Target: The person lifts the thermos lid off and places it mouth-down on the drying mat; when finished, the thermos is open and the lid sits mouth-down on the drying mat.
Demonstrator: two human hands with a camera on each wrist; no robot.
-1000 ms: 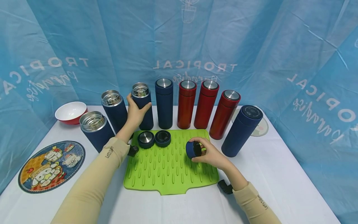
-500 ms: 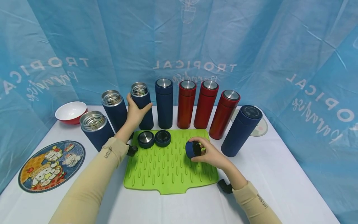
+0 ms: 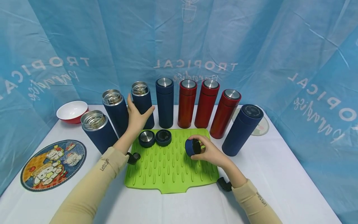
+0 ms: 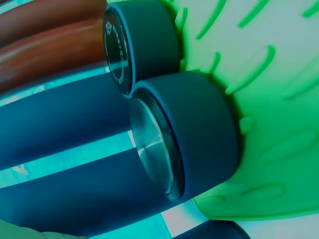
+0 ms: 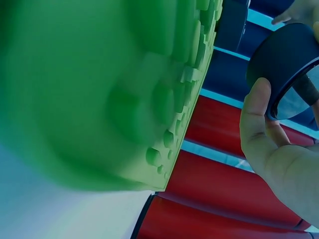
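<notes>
My left hand (image 3: 136,119) is at an uncapped navy thermos (image 3: 143,104), thumb and fingers spread apart in front of its body; whether they touch it is unclear. Only a sliver of that hand (image 4: 37,233) shows in the left wrist view. Over the green mat (image 3: 167,168), my right hand (image 3: 211,153) pinches a blue thermos lid (image 3: 189,147), tilted on its side; the right wrist view shows thumb and fingers around the lid (image 5: 284,55). On the mat's back left lie a steel-topped navy lid (image 3: 146,138) and a black-topped one (image 3: 163,137), side by side.
Two more uncapped navy thermoses, one nearer (image 3: 100,132) and one behind (image 3: 116,112), stand left. A capped navy thermos (image 3: 165,104), several red ones (image 3: 186,105) and another blue one (image 3: 241,130) curve rightward. Left are a bowl (image 3: 72,112) and round placemat (image 3: 53,165).
My left hand has drawn back slightly from the navy thermos, and its thumb has spread outward. The right hand keeps the lid in nearly the same spot.
</notes>
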